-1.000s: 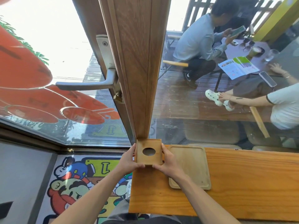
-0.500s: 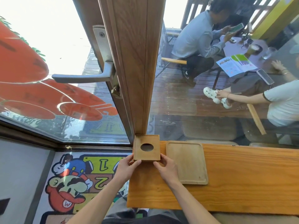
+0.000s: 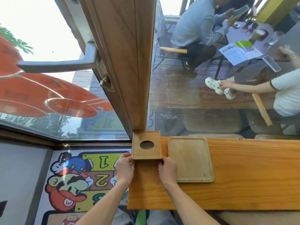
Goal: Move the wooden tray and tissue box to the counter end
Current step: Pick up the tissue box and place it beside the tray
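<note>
- Now: tissue box (image 3: 146, 145) at counter (image 3: 243, 176) left end, back edge against wooden door frame (image 3: 129, 62).
- L hand (image 3: 125, 168) & R hand (image 3: 167, 169) pinch box's near corners.
- Wooden tray (image 3: 191, 159) flat just right of box.
- Door handle (image 3: 56, 64) sticks out upper left.

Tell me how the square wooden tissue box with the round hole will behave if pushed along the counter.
The square wooden tissue box looks rigid and low, so it should probably slide flat, not tip. Its smooth sides may slip between the left hand and right hand.

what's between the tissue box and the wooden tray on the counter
Nothing: in the head view only a narrow bare strip of counter separates the tissue box from the wooden tray.
</note>
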